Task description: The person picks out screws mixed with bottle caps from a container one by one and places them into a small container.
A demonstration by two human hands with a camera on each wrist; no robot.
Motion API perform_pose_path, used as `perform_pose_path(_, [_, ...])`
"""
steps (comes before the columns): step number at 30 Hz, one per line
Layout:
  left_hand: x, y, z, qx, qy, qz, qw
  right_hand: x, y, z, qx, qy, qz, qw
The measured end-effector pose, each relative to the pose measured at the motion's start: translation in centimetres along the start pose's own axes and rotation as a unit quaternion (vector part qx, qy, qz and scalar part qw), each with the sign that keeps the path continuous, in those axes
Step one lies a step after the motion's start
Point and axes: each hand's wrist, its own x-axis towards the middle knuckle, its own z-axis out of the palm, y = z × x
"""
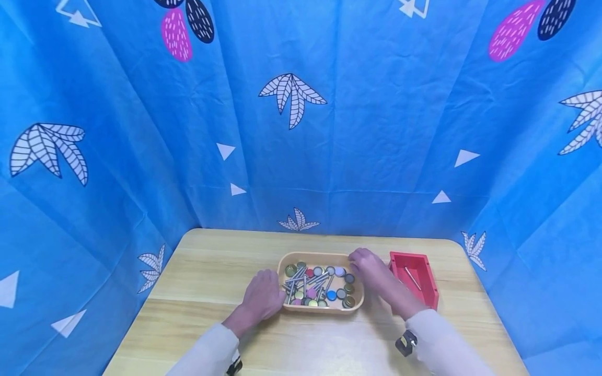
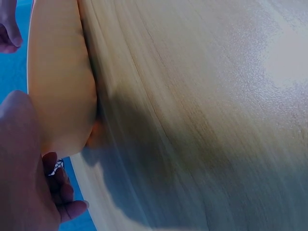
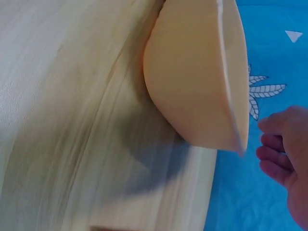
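Note:
A beige oval tray (image 1: 322, 310) stands on the table, holding many bottle caps (image 1: 331, 295) and several long silver nails (image 1: 320, 280). My left hand (image 1: 263, 295) grips its left end; in the left wrist view the thumb lies against the tray wall (image 2: 62, 72), with the other fingers curled by the end. At the far right corner is my right hand (image 1: 371, 269). The right wrist view shows that hand (image 3: 288, 154) loosely curled, a gap apart from the tray (image 3: 192, 82), with nothing visible in it.
Right of the tray, a red box (image 1: 427, 279) holds one silver nail (image 1: 413, 278); my right forearm passes over its near left side. A blue patterned curtain (image 1: 376, 130) surrounds the wooden table (image 1: 226, 245) at the back and sides.

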Motion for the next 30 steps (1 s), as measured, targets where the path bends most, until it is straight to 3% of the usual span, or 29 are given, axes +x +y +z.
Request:
perform_pose_path(4, [0.0,0.1,-0.1,0.001,-0.009,-0.005,1.0000,0.1,-0.2,0.9,-0.006,-0.019,-0.041,0.9990])
perform_pose_path(12, [0.0,0.1,-0.3,0.003,-0.019,-0.009,0.9998,0.1,-0.6,2.9,0.010,-0.096,-0.055,0.9938])
perform_pose_path(20, [0.0,0.2,-0.5,0.007,-0.023,-0.007,0.9997,0.3,-1.3,4.3,0.016,-0.109,-0.096,0.9892])
perform_pose_path(30, [0.0,0.0,-0.4,0.026,-0.028,0.003,0.9993,0.6,-1.6,5.7,-0.022,-0.137,-0.103,0.9849])
